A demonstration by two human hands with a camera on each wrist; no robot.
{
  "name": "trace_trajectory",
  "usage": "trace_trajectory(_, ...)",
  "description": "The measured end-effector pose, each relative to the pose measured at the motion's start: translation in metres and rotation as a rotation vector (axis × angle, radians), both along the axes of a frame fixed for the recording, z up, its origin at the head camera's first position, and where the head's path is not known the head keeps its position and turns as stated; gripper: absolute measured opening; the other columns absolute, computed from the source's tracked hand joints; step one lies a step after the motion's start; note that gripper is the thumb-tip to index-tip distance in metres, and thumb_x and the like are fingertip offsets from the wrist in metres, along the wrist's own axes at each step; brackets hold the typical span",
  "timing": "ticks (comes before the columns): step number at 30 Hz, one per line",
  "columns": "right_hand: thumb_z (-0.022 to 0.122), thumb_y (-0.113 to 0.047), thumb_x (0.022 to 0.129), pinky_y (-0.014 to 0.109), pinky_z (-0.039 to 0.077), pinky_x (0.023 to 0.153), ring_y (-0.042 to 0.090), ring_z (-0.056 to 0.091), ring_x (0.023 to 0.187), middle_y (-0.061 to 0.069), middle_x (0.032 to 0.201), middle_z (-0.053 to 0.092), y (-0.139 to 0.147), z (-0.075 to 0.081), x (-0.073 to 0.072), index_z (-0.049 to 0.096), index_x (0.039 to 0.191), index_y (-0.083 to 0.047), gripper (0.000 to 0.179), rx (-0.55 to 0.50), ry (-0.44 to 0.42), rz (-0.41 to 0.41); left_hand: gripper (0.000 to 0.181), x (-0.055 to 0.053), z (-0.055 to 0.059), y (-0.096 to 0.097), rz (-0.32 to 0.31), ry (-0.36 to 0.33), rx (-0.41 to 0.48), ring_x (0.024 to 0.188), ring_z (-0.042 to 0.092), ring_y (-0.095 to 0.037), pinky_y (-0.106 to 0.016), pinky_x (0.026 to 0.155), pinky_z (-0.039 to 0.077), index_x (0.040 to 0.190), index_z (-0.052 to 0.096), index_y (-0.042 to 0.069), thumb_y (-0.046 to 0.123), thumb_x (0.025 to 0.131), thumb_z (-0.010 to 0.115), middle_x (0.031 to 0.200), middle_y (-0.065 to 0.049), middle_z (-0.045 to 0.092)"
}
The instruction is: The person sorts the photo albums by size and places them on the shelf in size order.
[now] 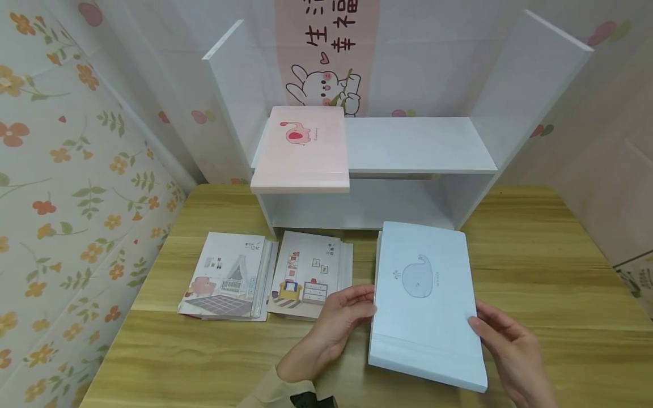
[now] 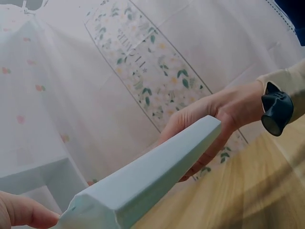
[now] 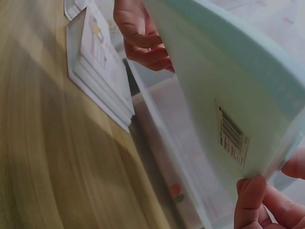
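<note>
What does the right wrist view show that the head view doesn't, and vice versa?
Only the right wrist view shows the rectangular barcode label on the underside of the pale blue, flat rectangular book. Only the head view shows the grey whale drawing on its front and the red elephant on a pale pink rectangular book. Both show the left hand and right hand holding the blue book, white illustrated books and wooden table.

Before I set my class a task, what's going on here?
A person's left hand and right hand grip opposite sides of a pale blue rectangular folder with a whale drawing, above the wooden table. A pink folder with an elephant drawing lies on the white shelf unit. Two stacks of white illustrated books lie nearby.
</note>
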State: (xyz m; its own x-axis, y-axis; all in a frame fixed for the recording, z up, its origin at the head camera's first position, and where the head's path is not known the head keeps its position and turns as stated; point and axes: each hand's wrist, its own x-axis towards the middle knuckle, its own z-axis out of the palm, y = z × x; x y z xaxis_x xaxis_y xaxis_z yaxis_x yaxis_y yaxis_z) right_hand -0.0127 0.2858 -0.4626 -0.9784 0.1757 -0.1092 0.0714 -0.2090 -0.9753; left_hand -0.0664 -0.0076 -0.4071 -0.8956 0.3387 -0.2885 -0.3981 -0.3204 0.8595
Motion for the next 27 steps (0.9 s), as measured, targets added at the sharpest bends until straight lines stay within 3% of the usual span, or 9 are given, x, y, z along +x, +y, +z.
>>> trace_trajectory(6, 0.051, 0.014, 0.088, 0.017, 0.050, 0.077, 0.007, 0.061, 0.092, -0.002, 0.103, 0.068, -0.026, 0.051, 0.010, 0.069, 0.112, -0.011, 0.039, -0.092, 0.057, -0.022, 0.041, 0.002, 0.011, 0.000, 0.002, 0.017, 0.026, 0.090, 0.058, -0.012, -0.022, 0.078, 0.049, 0.119, 0.054, -0.012, -0.007, 0.079, 0.060, 0.100, -0.006, 0.064)
trace_trajectory(17, 0.043, 0.019, 0.089, 0.018, 0.050, 0.081, 0.009, 0.061, 0.100, 0.002, 0.112, 0.067, -0.024, 0.062, 0.013, 0.063, 0.122, -0.005, 0.045, -0.155, 0.168, 0.025, 0.040, 0.005, 0.023, 0.002, 0.013, 0.025, 0.067, 0.092, 0.057, -0.013, -0.021, 0.079, 0.049, 0.120, 0.053, -0.013, -0.008, 0.081, 0.059, 0.102, -0.008, 0.062)
trace_trajectory(27, 0.040, 0.021, 0.089, 0.021, 0.051, 0.076, 0.012, 0.063, 0.099, 0.006, 0.111, 0.067, -0.022, 0.073, 0.014, 0.059, 0.125, -0.002, 0.047, -0.233, 0.226, 0.007, 0.044, 0.006, 0.036, 0.003, -0.008, 0.055, 0.099, 0.096, 0.055, -0.015, -0.020, 0.082, 0.048, 0.123, 0.050, -0.014, -0.006, 0.081, 0.059, 0.110, -0.013, 0.059)
